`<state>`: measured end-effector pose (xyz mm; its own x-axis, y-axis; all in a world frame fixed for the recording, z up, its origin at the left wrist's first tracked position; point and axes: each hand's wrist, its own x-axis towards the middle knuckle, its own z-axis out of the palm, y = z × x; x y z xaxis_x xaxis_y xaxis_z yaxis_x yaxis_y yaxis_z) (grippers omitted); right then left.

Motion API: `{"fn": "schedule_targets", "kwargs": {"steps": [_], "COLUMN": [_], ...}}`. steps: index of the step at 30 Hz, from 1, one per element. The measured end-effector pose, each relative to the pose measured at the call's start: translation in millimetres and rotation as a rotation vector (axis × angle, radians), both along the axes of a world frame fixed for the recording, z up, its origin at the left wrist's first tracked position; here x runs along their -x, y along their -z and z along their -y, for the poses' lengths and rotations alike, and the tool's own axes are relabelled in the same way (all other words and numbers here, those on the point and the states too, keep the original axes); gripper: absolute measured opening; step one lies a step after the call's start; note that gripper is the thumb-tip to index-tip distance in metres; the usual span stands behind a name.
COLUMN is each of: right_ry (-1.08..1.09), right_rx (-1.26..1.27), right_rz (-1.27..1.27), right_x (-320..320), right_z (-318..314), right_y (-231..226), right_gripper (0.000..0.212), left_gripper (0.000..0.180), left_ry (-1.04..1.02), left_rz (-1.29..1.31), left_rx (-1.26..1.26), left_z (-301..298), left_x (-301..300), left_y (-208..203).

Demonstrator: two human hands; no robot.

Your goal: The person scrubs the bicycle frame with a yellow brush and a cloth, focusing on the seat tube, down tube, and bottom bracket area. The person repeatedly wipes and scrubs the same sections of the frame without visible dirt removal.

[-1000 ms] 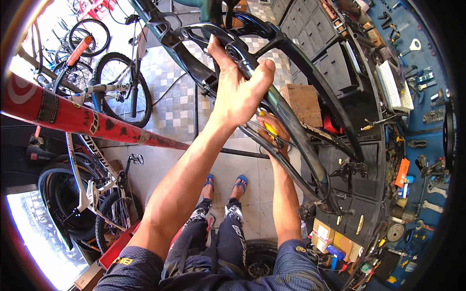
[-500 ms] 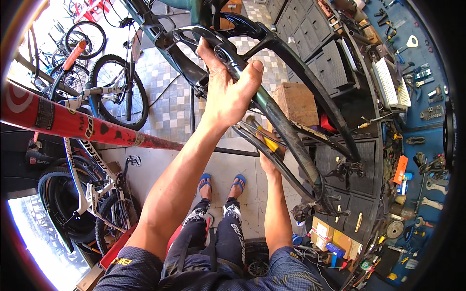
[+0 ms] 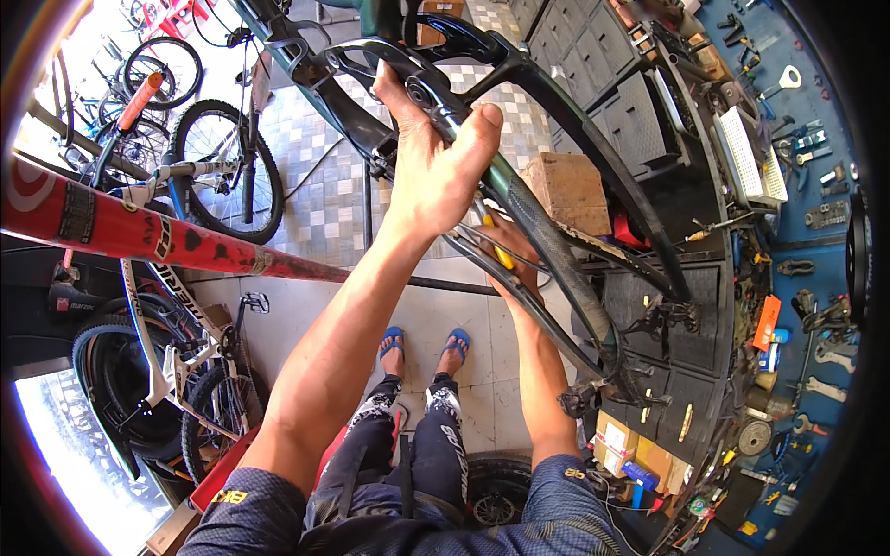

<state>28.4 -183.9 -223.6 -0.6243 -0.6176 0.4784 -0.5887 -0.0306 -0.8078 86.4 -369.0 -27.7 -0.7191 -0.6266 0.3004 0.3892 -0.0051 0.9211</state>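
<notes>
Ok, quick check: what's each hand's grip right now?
Left hand: closed on the dark green-and-black bike frame.
Right hand: closed on a yellow-handled tool, partly hidden by the frame.

A bicycle [image 3: 248, 171] stands left of the frame [image 3: 554, 248], drawers [image 3: 579, 60] right.

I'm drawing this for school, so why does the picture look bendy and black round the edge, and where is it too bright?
In the head view, a fisheye lens bends the blue tool board and leaves dark corners; in the head view, glare makes a white patch at lower left and bleaches the upper left; in the head view, the left hand looks clear.
</notes>
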Motion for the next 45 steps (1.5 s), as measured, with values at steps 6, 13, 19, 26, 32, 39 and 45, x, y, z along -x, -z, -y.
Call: {"fn": "schedule_targets", "kwargs": {"steps": [6, 13, 19, 26, 32, 39, 45], "right_ry": [-0.134, 0.058, -0.077, 0.264, 0.209, 0.797, 0.679], "right_rx": [0.27, -0.001, -0.049, -0.293, -0.304, -0.155, -0.107], "right_rz": [0.773, 0.364, 0.143, 0.633, 0.355, 0.207, 0.064], "right_x": [3, -30, 3, -79, -192, -167, -140], "right_z": [5, -36, -6, -49, -57, -44, 24], "right_y": [30, 13, 20, 3, -125, -165, -130], "right_gripper": [0.015, 0.021, 0.023, 0.022, 0.019, 0.01, 0.008], "left_gripper": [0.085, 0.083, 0.086, 0.087, 0.09, 0.105, 0.103], "left_ry": [-0.058, 0.026, -0.101, -0.048, -0.113, -0.229, -0.037], "left_rz": [0.041, 0.068, 0.116, 0.068, 0.033, 0.066, 0.144], "left_rx": [0.025, -0.043, 0.149, 0.041, 0.109, 0.27, 0.09], "left_z": [5, 5, 13, 6, 5, 6, 8], "left_x": [3, -2, 4, 0, 3, 6, 0], "left_y": [6, 9, 13, 8, 4, 3, -3]}}
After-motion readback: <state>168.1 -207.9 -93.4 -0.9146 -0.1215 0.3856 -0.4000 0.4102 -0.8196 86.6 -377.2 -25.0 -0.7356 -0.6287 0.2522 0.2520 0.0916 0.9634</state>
